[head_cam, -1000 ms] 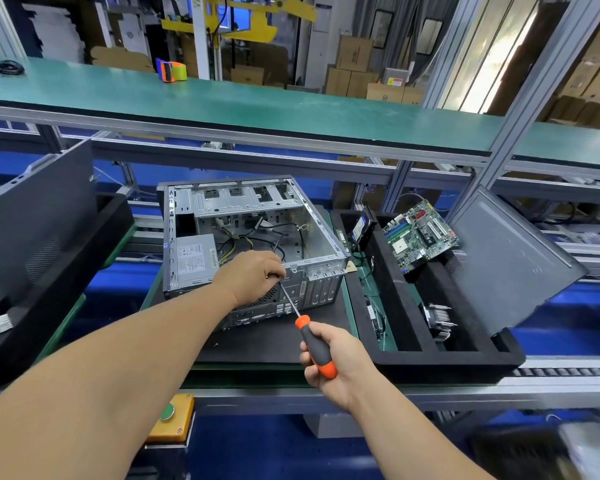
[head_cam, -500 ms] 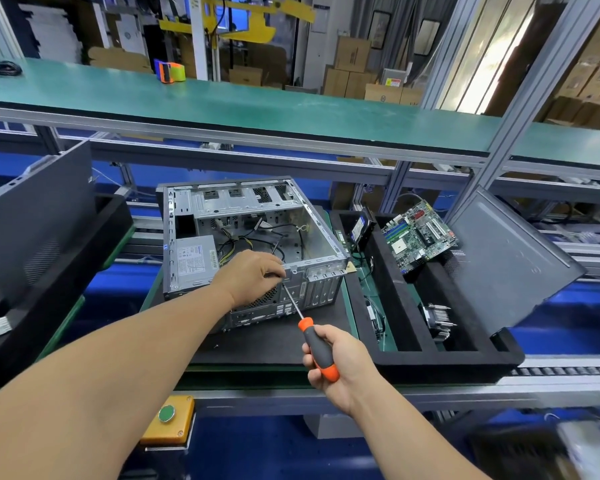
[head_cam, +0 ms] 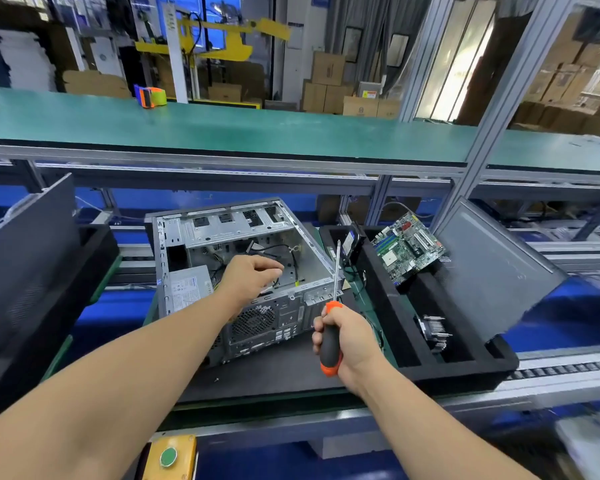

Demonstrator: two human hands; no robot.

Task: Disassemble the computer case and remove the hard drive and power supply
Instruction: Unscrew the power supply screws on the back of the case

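The open computer case lies on a black mat, its rear panel facing me. The grey power supply sits in its near left corner, with loose cables beside it. My left hand hovers over the case interior with its fingertips pinched together; whether they hold anything is hidden. My right hand grips the orange-and-black screwdriver in front of the case's right rear corner, shaft pointing up. A black drive-like part with a blue label stands in the foam tray.
The black foam tray on the right holds a motherboard, a heatsink and a leaning grey side panel. Another tray with a dark panel stands at left. A yellow button box is below the bench edge.
The screwdriver tip has left the case's rear edge and swung upright. My left hand lifted off that spot and moved over the case interior, fingers pinched.
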